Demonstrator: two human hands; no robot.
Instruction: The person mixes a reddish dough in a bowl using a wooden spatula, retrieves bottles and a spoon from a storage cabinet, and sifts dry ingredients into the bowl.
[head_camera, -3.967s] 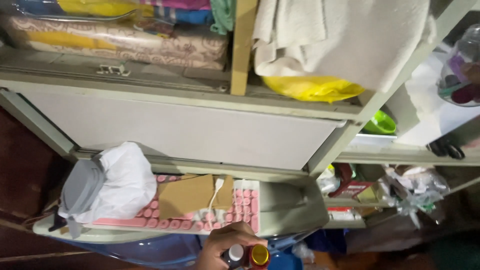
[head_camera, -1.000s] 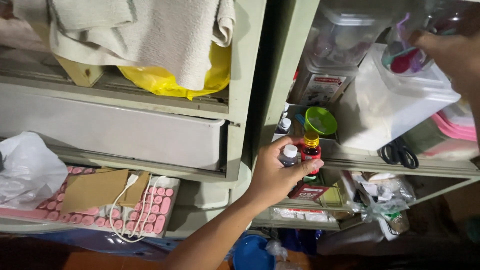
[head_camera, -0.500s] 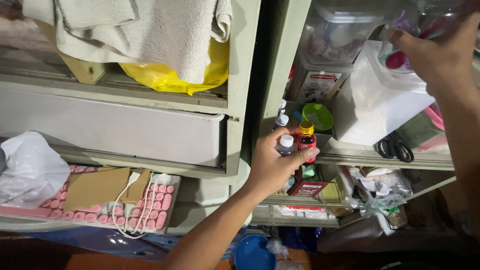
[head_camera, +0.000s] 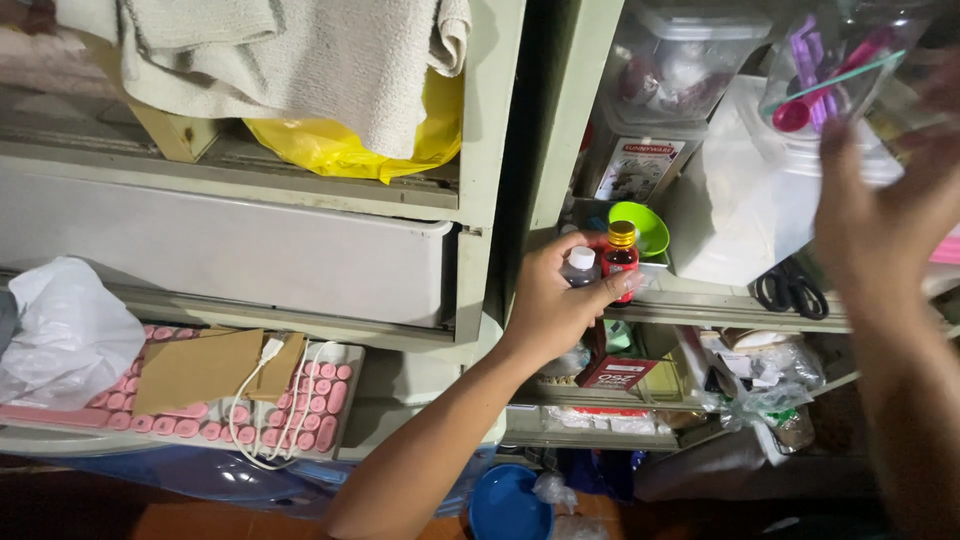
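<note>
My left hand (head_camera: 548, 312) reaches up from below and grips two small bottles together: a dark one with a white cap (head_camera: 580, 266) and a red one with an orange cap (head_camera: 621, 256). They sit at the front edge of the pale green shelf (head_camera: 700, 310), beside a lime green bowl (head_camera: 642, 226). My right hand (head_camera: 880, 235) is raised at the right, blurred, with its fingers spread just under a clear container (head_camera: 835, 70) of pink and purple utensils.
A white plastic bag (head_camera: 740, 200), black scissors (head_camera: 790, 290) and clear tubs (head_camera: 680, 70) crowd the right shelves. A red box (head_camera: 615, 372) stands below. To the left are a towel (head_camera: 300, 60), a yellow bag (head_camera: 340, 150), and a pink keyboard (head_camera: 320, 400) with cardboard (head_camera: 195, 370).
My left hand has carried the two bottles up from below the keyboard shelf to the right-hand shelf. My right hand has dropped a little beneath the clear container.
</note>
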